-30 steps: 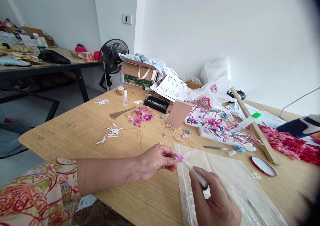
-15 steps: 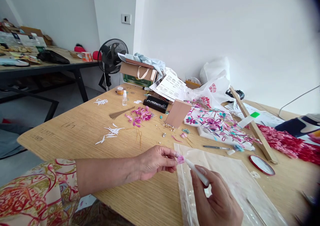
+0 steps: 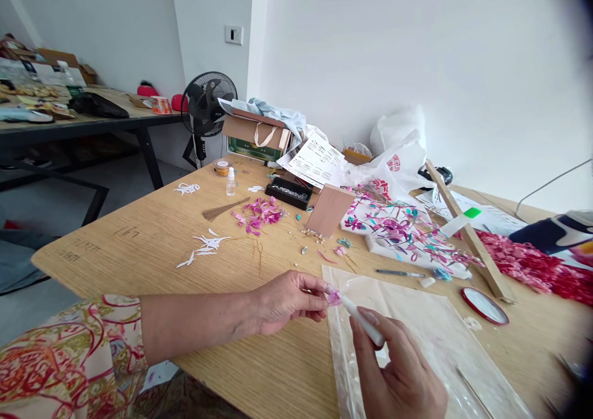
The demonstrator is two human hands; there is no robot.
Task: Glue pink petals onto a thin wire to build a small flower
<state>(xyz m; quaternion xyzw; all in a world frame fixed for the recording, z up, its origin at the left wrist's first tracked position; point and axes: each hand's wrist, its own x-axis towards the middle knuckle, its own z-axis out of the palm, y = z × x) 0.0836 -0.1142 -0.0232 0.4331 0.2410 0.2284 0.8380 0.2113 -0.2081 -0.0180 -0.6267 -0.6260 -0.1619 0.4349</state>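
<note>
left hand [image 3: 288, 303]: thumb and forefinger pinch pink flower piece [image 3: 334, 297], which juts past their ends | right hand [image 3: 402, 369]: fingers grip white tube [image 3: 367, 326], nozzle at pink flower piece | plastic sheet [image 3: 419, 304] below, on table [image 3: 143, 258]

black fan [image 3: 210, 101] before pale wall [image 3: 204, 17] | switch plate [image 3: 234, 34] on wall, above fan | black plastic bag [image 3: 98, 105] and orange tub [image 3: 161, 105] on side bench [image 3: 125, 123] | pale blue cloth [image 3: 282, 115] atop cardboard box [image 3: 244, 131]
</note>
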